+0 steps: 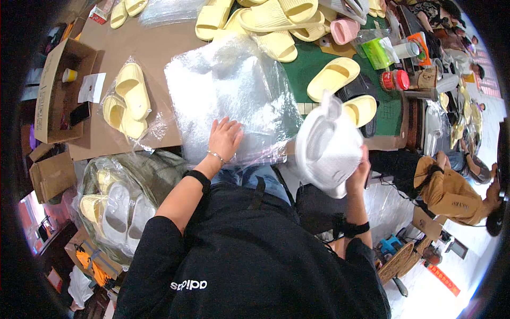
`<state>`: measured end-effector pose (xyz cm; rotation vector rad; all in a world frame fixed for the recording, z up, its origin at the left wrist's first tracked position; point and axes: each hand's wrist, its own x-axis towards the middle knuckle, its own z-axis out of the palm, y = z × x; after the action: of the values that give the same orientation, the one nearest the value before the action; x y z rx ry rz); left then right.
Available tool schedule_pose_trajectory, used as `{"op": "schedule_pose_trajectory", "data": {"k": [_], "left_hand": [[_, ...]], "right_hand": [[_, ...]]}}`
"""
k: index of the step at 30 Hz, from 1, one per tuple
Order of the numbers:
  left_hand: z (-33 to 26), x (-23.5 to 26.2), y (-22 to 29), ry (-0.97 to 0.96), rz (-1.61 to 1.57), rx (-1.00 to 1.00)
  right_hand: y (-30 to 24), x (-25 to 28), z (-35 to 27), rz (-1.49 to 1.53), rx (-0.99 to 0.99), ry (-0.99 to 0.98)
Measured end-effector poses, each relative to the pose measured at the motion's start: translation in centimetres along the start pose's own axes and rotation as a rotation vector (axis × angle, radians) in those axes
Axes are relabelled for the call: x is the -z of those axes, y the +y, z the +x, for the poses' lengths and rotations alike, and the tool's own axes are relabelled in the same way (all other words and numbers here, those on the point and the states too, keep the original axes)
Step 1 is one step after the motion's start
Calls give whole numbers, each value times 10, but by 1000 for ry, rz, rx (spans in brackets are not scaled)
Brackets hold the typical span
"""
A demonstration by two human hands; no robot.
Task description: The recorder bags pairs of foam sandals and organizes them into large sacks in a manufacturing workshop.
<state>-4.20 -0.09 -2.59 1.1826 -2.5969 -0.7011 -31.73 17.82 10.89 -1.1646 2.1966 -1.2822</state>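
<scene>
My left hand [224,140] lies flat with its fingers spread on a stack of clear plastic bags [223,85] at the table's front edge. Off to the right, my right hand [359,173] grips white slippers [329,151], held up beside the table edge and smeared by motion; I cannot tell how many there are. Just beyond them, a pair of loose yellow slippers [333,77] rests with a black slipper [362,87]. Left of the bags lies a pair of yellow slippers in a clear bag [132,93].
Yellow slippers [265,18] pile up at the far side, with a pink slipper [345,31]. A cardboard box [53,101] stands at left. Below it, a sack [159,175] holds bagged slippers. A red-lidded jar [394,80] stands at right. A person in a brown top [451,183] is nearby.
</scene>
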Motion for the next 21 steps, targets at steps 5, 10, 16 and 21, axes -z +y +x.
{"op": "schedule_pose_trajectory", "data": {"k": [5, 10, 16, 21], "left_hand": [[5, 7, 5, -44, -120, 112], [-1, 8, 12, -5, -163, 10], [-11, 21, 32, -110, -107, -115], [-21, 38, 48, -173, -82, -247]], "right_hand": [[19, -27, -72, 250, -298, -26], [23, -32, -101, 100, -309, -39], [12, -53, -102, -169, -2, -100], [1, -77, -89, -233, 52, 14]]}}
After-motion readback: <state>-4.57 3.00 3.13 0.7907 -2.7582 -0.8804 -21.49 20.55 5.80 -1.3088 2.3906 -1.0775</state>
